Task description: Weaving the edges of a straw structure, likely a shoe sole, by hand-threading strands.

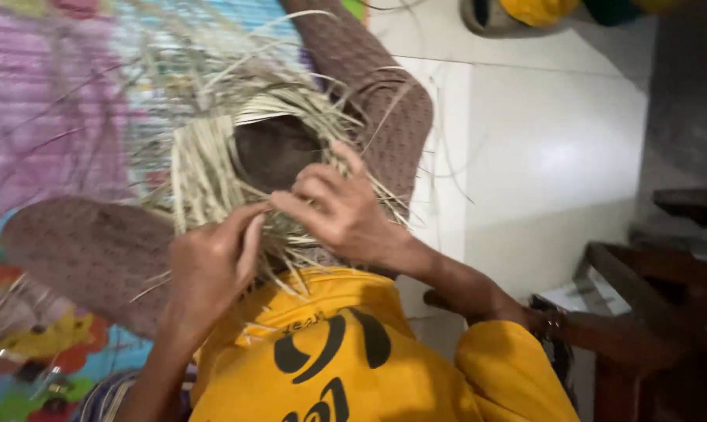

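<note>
Weaving looks partly done on the round, pale straw-coloured basket of flat dried-leaf strips [213, 168], which sits in the person's lap between the knees: its wall and rim are already formed around a dark hollow centre, while many loose strip ends [291, 86] stick out unwoven all around the edge, so I judge the rim finishing is left. The left hand [209, 262] pinches a strip at the near rim between thumb and fingers, closed narrowly on it. The right hand [342, 207] has its fingers curled over the rim beside it, gripping strips there. Brown patterned trouser legs [88, 246] frame the work, above a yellow shirt with black markings [330, 352]. A colourful printed mat [49, 101] and white tiled floor [557, 133] lie beyond. Motion blur hides the weave pattern, and the basket's base and far side cannot be made out; dark wooden furniture [658, 289] is cut off at the right.
</note>
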